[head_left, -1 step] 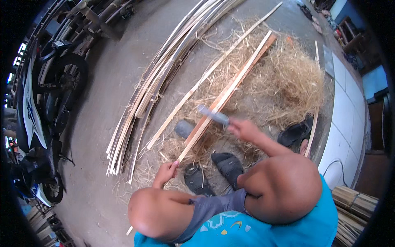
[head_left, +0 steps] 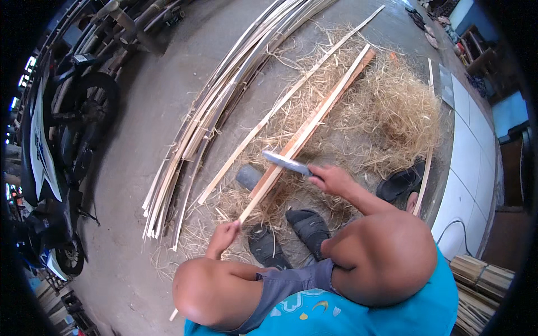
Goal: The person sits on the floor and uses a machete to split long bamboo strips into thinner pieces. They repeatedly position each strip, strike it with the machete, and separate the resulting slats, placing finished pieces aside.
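My left hand [head_left: 225, 236] is closed around the near end of a long pale strip [head_left: 259, 199], which looks like split bamboo or wood. The strip slants away up to the right, over a reddish-brown board [head_left: 367, 57]. My right hand [head_left: 334, 180] grips the handle of a knife [head_left: 287, 162] with a broad grey blade. That blade lies across the strip and board, pointing left. Beside the board's lower part sits a grey cylinder [head_left: 247, 177], partly hidden by it.
Curly shavings [head_left: 398, 117] are heaped on the floor beyond my sandaled feet. A bundle of long strips [head_left: 216, 112] lies left, with one loose strip [head_left: 280, 103] nearer. A motorcycle [head_left: 73, 140] stands far left. White tiles [head_left: 465, 162] and bundled slats [head_left: 482, 274] are right.
The knife has shifted slightly toward me and to the left along the strip, and its blade has turned a little. My left hand keeps its hold.
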### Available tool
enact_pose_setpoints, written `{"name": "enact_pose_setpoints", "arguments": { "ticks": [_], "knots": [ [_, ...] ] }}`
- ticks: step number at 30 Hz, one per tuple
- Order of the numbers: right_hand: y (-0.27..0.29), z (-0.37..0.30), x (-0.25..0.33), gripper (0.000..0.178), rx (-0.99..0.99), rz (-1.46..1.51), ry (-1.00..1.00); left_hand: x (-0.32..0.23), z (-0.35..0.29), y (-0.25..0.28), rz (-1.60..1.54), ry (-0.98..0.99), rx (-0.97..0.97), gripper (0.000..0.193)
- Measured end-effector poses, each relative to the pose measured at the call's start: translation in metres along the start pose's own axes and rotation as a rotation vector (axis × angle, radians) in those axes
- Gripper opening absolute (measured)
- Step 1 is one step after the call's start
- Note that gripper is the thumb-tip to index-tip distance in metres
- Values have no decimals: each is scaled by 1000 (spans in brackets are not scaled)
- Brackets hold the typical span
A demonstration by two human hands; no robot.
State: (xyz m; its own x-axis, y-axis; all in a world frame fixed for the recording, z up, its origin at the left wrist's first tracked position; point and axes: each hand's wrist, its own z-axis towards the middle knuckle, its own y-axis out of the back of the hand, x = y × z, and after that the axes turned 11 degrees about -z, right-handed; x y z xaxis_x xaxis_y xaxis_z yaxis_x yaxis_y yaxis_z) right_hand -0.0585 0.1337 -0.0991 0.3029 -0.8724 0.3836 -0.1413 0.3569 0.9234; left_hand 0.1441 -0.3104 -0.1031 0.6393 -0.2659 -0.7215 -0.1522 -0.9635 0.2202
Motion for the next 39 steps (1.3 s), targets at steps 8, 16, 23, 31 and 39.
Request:
{"name": "enact_pose_setpoints", "arguments": {
  "ticks": [8, 16, 23, 31, 39],
  "knots": [
    [19, -3, -4, 39, -37, 105, -452, 10, -9, -3, 139, -156, -135, 37],
    [-4, -20, -6, 43, -161, -9, -29, -46, 7, -26, 687, -295, -61, 33],
    [29, 16, -20, 46, 0, 32, -420, -23, 6, -10, 507, -229, -71, 45],
    [19, 11, 3, 37, -8, 59, -221, -17, 14, -6, 249, -101, 95, 54],
    [-18, -15, 51, 41, 99, 5, -9, -43, 54, -26, -197, -42, 157, 44]
  ]
}}
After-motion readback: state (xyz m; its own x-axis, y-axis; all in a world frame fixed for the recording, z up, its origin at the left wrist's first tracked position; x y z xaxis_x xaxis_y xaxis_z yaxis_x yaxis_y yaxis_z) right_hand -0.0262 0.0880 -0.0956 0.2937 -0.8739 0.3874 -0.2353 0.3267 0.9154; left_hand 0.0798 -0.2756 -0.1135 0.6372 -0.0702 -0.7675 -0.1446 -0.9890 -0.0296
